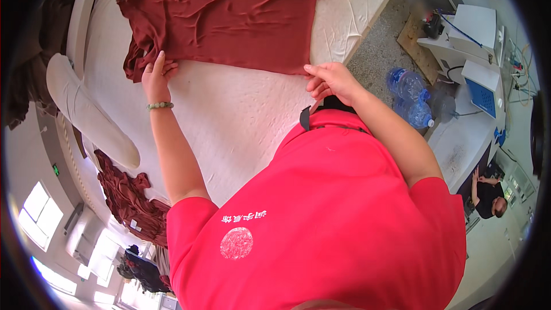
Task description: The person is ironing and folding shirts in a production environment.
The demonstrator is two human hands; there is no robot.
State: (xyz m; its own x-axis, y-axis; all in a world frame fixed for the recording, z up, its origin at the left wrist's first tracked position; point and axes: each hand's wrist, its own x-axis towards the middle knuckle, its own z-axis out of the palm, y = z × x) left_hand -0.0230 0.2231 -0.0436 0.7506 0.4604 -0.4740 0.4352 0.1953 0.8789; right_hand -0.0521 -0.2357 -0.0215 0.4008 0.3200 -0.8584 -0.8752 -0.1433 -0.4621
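Observation:
A dark red garment (229,17) of thin, soft cloth lies spread over a white padded table (241,109), with wrinkles across its far part and a bunched left side. A small white label shows at its far left. My left hand (156,77), with a beaded bracelet at the wrist, grips the near edge at the bunched left part, thumb on top. At the near right corner my right hand (332,82) pinches the hem between thumb and finger. The near edge runs nearly straight between the two hands.
A white padded sleeve board (92,112) stands at the left, with more dark red garments (132,198) heaped below it. Right of the table are large clear water bottles (410,95) and white machines (470,34) with cables. Another person (489,195) is far off at the right.

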